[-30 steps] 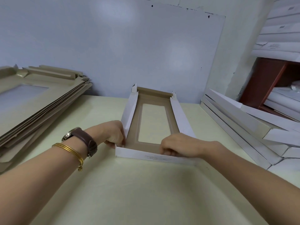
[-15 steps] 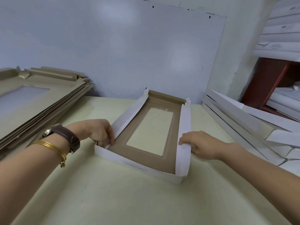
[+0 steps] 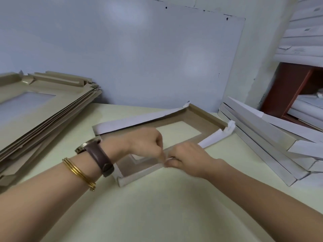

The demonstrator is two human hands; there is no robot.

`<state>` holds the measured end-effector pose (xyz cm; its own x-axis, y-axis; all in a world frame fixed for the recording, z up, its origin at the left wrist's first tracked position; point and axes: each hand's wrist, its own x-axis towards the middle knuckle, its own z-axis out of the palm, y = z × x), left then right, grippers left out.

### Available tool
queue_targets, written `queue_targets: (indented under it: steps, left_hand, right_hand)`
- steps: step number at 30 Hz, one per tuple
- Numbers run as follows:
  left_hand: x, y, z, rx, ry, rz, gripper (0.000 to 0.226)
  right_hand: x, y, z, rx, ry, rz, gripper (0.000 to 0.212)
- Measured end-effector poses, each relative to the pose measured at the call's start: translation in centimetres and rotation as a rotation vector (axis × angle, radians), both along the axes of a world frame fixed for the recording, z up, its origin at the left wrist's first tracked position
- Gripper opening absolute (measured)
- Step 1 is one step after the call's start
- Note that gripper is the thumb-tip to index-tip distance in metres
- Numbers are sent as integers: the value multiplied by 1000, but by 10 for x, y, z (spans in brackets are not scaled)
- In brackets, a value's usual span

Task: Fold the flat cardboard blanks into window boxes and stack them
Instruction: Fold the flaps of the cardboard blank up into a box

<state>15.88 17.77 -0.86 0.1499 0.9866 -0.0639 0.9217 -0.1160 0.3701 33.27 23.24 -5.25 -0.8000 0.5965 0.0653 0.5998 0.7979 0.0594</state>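
**Both hands pinch one long flap of a half-folded window box**

The window box (image 3: 206,117) lies at the middle of the frame on the pale table (image 3: 157,215), turned at a slant so that its length runs from lower left to upper right. Its inside is brown and its outside white, and the table colour shows through the rectangular window. The short wall at the lower left end stands up. The long flap on the upper left side (image 3: 139,121) leans outward, white face up. The other long flap (image 3: 218,137), on the lower right side, is curled over towards the inside at its far end.

The two hands meet on that lower right flap, close to its near end. The left hand (image 3: 145,142) reaches over the box with its fingers curled, and its fingertips pinch the flap's edge. The right hand (image 3: 188,158) comes from the outer side, its fingers bent around the same edge, just beside the left fingertips (the spot where they meet is blurred). The left wrist carries a brown-strapped watch (image 3: 97,154) and gold bangles (image 3: 78,173).

At the left of the frame a pile of flat blanks (image 3: 43,109), brown with windows, slopes up from the table. At the right lies a leaning stack of finished white boxes (image 3: 262,137), near the box's far end. A white board (image 3: 139,58) leans on the wall behind. At the right edge a red-brown shelf (image 3: 288,88) holds more white boxes.
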Motion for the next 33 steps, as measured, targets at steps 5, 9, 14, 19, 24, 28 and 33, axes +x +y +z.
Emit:
queue_targets:
  steps: [5, 9, 14, 19, 24, 28, 33]
  left_hand:
    - [18, -3, -19, -82, 236, 15, 38]
    - [10, -7, -22, 28, 296, 33, 18]
    - [-24, -6, -17, -37, 381, 74, 22]
    - [-61, 5, -22, -6, 467, 210, 23]
    - [-92, 13, -32, 184, 647, 360, 26]
    - [-77, 11, -38, 314, 671, 318, 27]
    - [-12, 6, -34, 178, 199, 91, 17]
  right_hand:
    - [-12, -5, -6, -9, 52, -14, 37]
    - [10, 3, -13, -70, 123, -4, 16]
    - [51, 20, -10, -22, 43, -138, 22]
    - [78, 19, -10, 81, -36, -180, 29]
    - [92, 13, -6, 193, -191, -260, 32]
    - [74, -1, -2, 191, -228, -259, 46]
    - [27, -23, 3, 106, -129, -248, 39]
